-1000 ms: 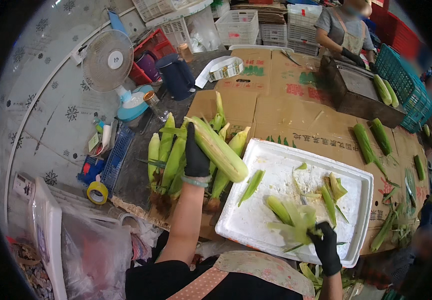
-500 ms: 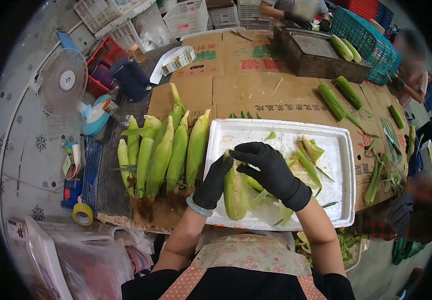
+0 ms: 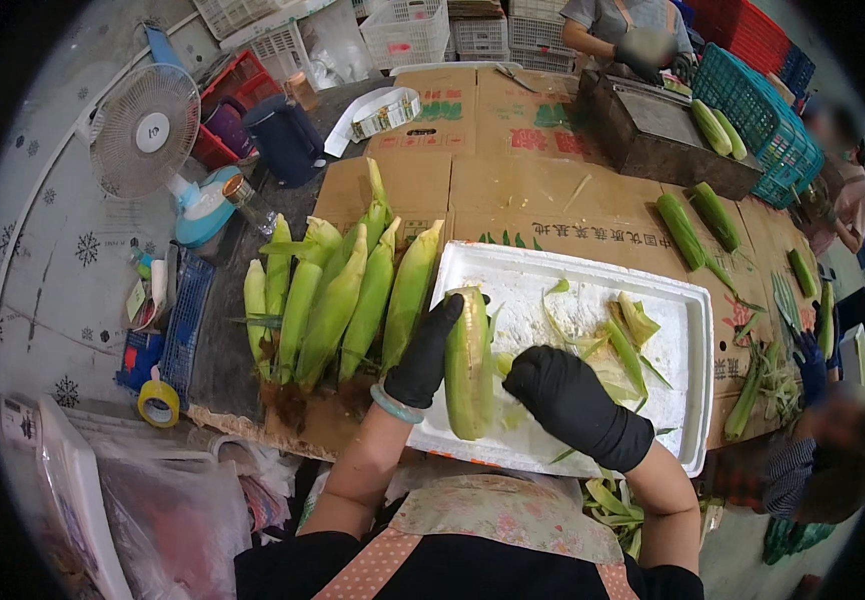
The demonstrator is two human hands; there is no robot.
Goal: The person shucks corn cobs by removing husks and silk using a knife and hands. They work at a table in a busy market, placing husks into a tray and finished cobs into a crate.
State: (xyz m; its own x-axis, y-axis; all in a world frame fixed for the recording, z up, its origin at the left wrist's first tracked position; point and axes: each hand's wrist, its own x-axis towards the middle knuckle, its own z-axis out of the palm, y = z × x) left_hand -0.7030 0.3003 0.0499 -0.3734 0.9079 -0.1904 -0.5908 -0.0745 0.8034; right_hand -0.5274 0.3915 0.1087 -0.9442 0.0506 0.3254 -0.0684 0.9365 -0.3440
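Observation:
My left hand, in a black glove, grips an ear of corn upright over the white foam tray. The ear is still partly in its green husk, and a strip of pale kernels shows near its top. To its right, my right hand, gloved in black too, is closed with the fingers curled, apart from the ear. A blurred pale green piece of corn husk shows at its fingers. Loose husk leaves lie in the tray. Several unpeeled ears of corn lie side by side left of the tray.
Cardboard covers the table. At the back, a metal box bears peeled ears, beside a teal crate. A fan and dark jug stand left. Green ears lie right. Other people work at the back and right.
My right hand has come away from the top of the ear, moving down and right, and its fingers have closed. More kernels show on the ear. My left hand keeps its grip.

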